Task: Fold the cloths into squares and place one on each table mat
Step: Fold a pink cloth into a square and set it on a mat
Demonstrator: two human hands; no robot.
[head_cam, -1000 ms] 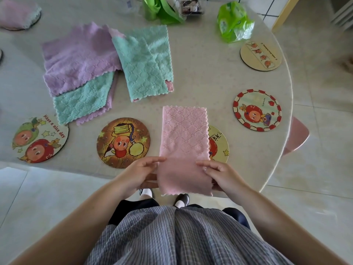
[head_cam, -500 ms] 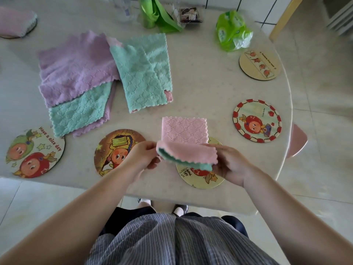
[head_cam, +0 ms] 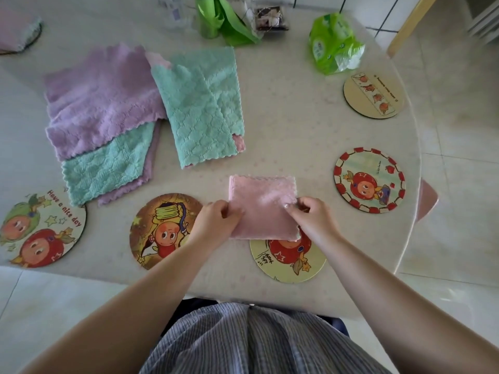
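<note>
Your left hand (head_cam: 216,220) and right hand (head_cam: 313,217) each pinch a side edge of the folded pink cloth (head_cam: 263,209). It partly covers the yellow mat (head_cam: 286,261) on the table (head_cam: 297,125).

Both arms are bare from the wrists back to the frame's lower corners, with no sleeve showing anywhere along them. The left hand (head_cam: 216,221) and the right hand (head_cam: 313,220) carry no rings, watch or bracelet that can be made out. Behind the hands, toward the body, a grey-blue garment (head_cam: 256,344) with fine pale stripes hangs in loose vertical folds, and a small pale button sits at its upper middle. Just above its top edge a strip of dark cloth (head_cam: 197,303) shows.
</note>
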